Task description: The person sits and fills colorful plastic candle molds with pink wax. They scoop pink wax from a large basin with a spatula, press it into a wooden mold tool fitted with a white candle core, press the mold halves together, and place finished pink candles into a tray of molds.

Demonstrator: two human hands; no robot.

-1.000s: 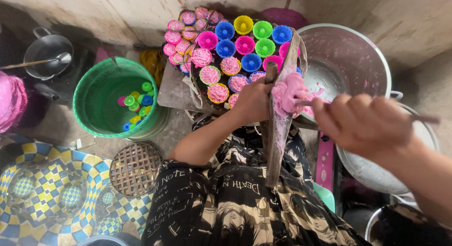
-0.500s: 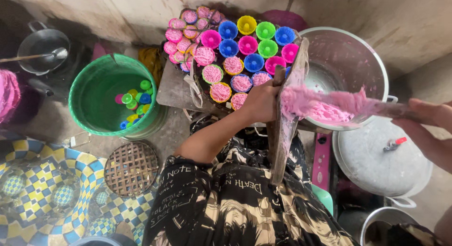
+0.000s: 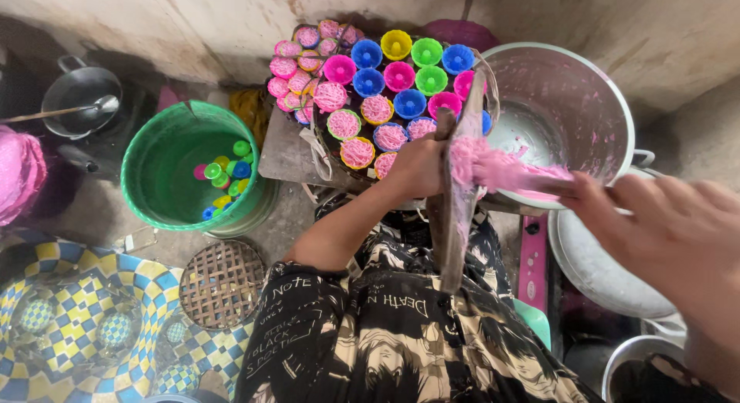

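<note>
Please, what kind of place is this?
Probably a small home food workshop, worked at floor level: coloured cups filled with pink strands, a big metal pot smeared with pink batter, and a green bucket of spare cups.

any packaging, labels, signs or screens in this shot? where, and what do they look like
No packages, signs or screens show.
Shirt: bottom centre, on the person; black with pale printed lettering and pictures, the only print in view.
Flat pink strip: on the floor right of the shirt; small dark marks, too small to tell.
</note>
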